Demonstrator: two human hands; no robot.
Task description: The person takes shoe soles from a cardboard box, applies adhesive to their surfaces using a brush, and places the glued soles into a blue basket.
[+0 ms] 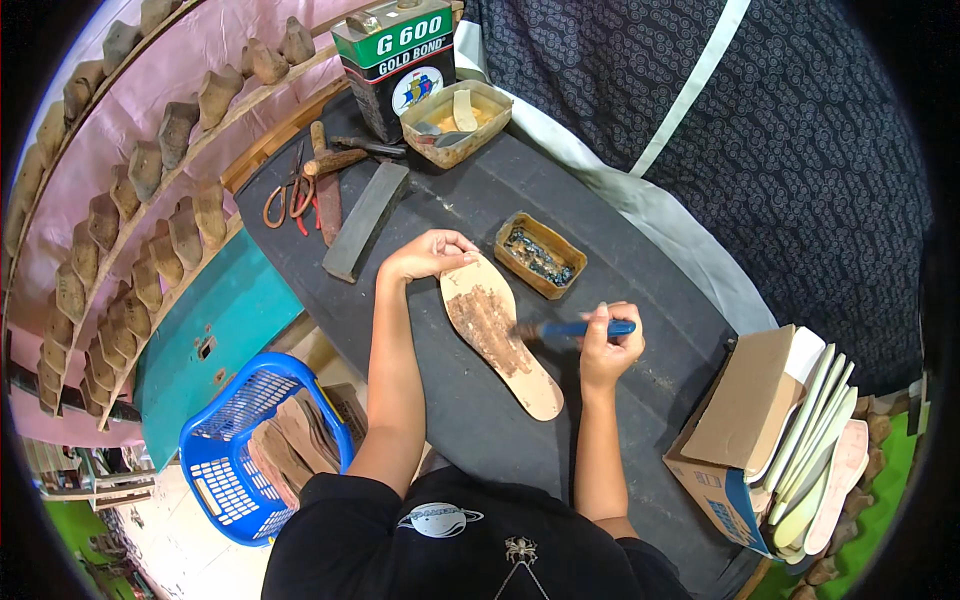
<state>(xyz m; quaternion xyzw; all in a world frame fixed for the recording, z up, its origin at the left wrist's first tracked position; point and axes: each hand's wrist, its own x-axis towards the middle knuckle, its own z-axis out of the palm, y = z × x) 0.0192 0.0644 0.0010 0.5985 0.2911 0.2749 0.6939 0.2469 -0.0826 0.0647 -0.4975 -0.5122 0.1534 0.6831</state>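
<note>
**Tan insole brushed with brown glue on a dark counter**

Tan and foot-shaped, the insole (497, 335) lies flat on the dark counter (640, 260), its toe end pointing away from the person and its heel toward them. The right hand (608, 345) sits just to the right of it, fingers curled tight around the blue handle of a brush (570, 329) whose bristles touch the brown smear across the insole's middle. The left hand (428, 255) rests at the insole's far end, fingers bent and pressing down on the toe edge. Nearer the person, a blue basket (225, 455) with more brown cutouts stands off the counter's left side, and a cardboard box (745, 440) of stacked insoles stands at the right. Beyond the insole sits a small tray (540, 255) of dark bits, then a grey sharpening stone (366, 220), scissors (290, 195), a plastic tub (455, 122) and a glue tin (392, 62).
</note>
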